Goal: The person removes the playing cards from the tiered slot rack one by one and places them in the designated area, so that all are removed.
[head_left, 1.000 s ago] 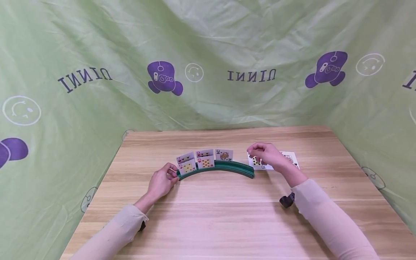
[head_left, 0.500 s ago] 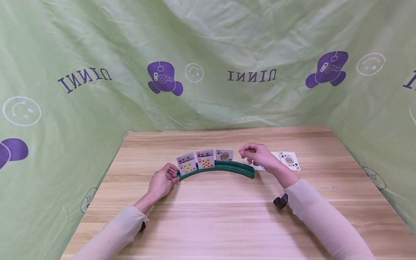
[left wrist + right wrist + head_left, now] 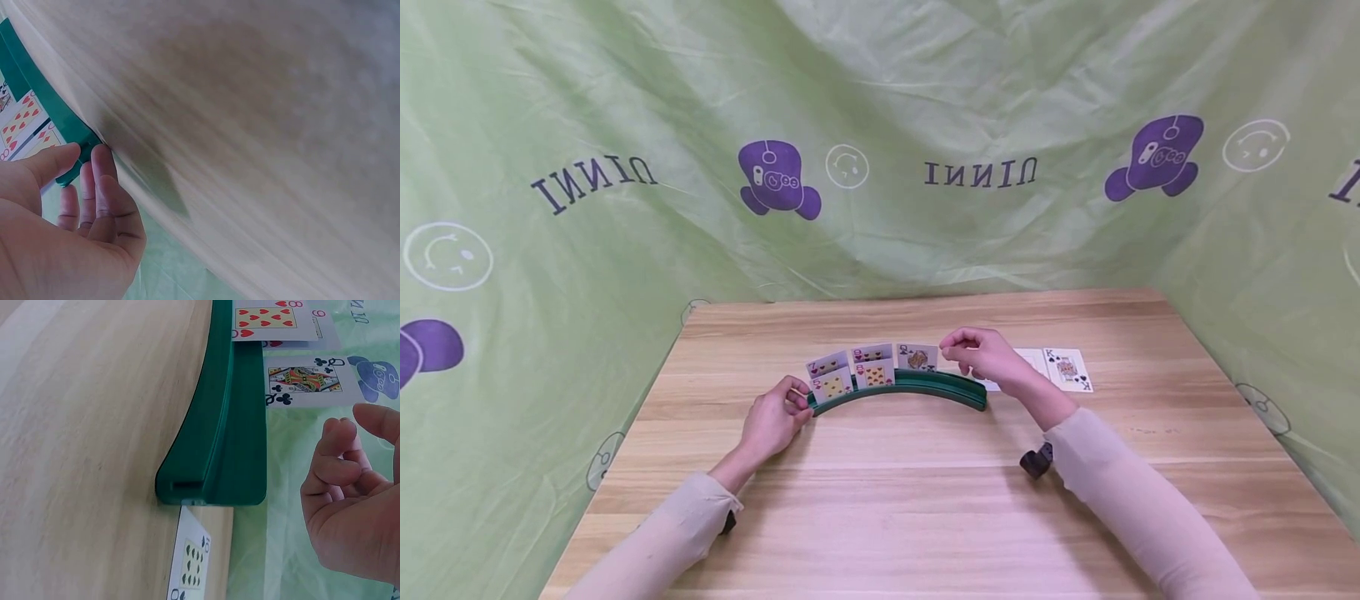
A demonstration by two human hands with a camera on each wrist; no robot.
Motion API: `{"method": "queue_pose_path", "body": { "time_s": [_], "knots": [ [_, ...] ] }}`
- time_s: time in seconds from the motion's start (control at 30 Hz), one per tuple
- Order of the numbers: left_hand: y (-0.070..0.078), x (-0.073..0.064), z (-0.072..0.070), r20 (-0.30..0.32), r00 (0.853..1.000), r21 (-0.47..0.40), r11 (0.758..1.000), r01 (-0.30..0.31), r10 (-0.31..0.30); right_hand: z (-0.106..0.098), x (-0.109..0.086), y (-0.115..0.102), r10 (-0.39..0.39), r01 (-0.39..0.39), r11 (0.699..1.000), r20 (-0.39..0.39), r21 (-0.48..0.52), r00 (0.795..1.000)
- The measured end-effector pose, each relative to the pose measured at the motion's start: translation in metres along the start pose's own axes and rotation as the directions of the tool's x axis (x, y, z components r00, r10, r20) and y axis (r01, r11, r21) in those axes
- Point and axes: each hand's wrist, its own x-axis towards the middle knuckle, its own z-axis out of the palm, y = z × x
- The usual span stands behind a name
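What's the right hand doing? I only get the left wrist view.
Observer: The right hand is beside the queen of clubs, with no card visible in its fingers.
Operator: Anything lying past the right end of the green card rack?
Observer: A king of spades lies face-up on the table there, for one.
Operator: What's behind the front card at the rack's left end?
Observer: A seven, standing higher than it in the head view; its suit is too small to confirm.

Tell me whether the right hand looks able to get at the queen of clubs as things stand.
Likely yes: the right hand holds nothing and is close by the queen of clubs, and the right wrist view shows nothing between them.
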Motion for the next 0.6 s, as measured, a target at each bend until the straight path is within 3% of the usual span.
{"method": "queue_pose_path", "body": {
  "time_s": [0.6],
  "knots": [
    [-0.0002,0.0008,0.0007,0.008,1.000,0.013,1.000,0.002,-0.002,0.0083,0.0020,-0.0064,-0.035,0.034,0.995,-0.009,-0.095,0.999]
  ]
}}
